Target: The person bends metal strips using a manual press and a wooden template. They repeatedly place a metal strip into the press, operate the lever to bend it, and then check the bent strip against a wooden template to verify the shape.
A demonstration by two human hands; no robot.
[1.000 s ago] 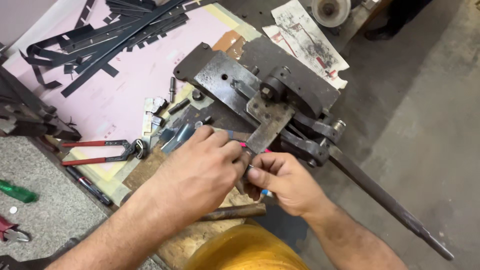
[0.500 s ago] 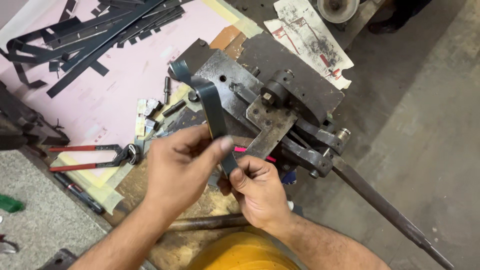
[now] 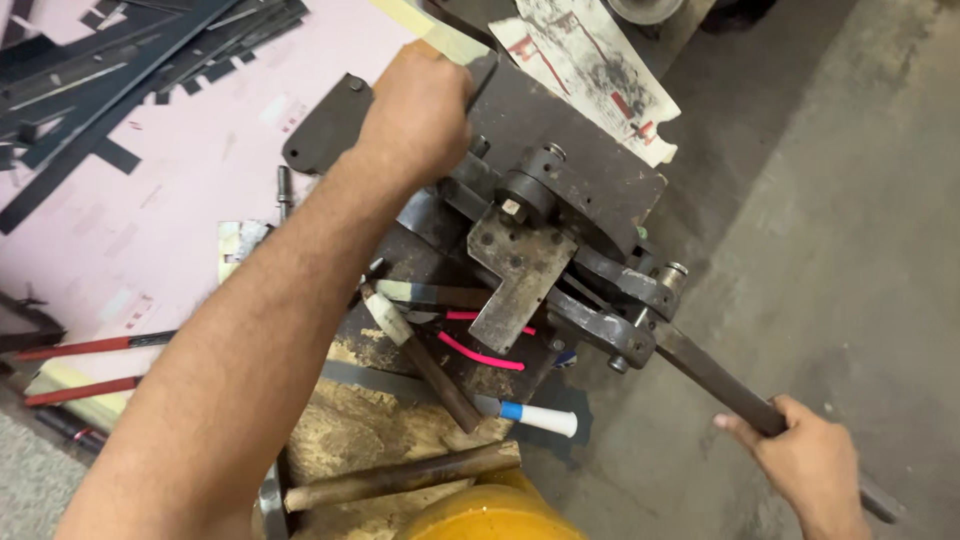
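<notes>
A heavy dark steel bending machine [image 3: 540, 215] is bolted on a bench. My left hand [image 3: 420, 105] reaches across its far side, fingers closed on the end of a dark flat metal strip [image 3: 482, 72] laid in the machine. My right hand [image 3: 805, 465] grips the machine's long lever handle [image 3: 720, 385], which runs out to the lower right. Most of the strip is hidden behind my left hand and forearm.
Several dark metal strips [image 3: 130, 60] lie on a pink sheet [image 3: 190, 190] at the upper left. Red-handled pliers [image 3: 85, 350], a hammer [image 3: 425, 360], a white-and-blue marker [image 3: 535, 417], a rusty rod [image 3: 400, 478] and a printed paper [image 3: 590, 70] surround the machine. Concrete floor lies to the right.
My left hand has moved up from the machine's near side to its far side with the strip. My right hand has left the strip and taken hold of the lever handle.
</notes>
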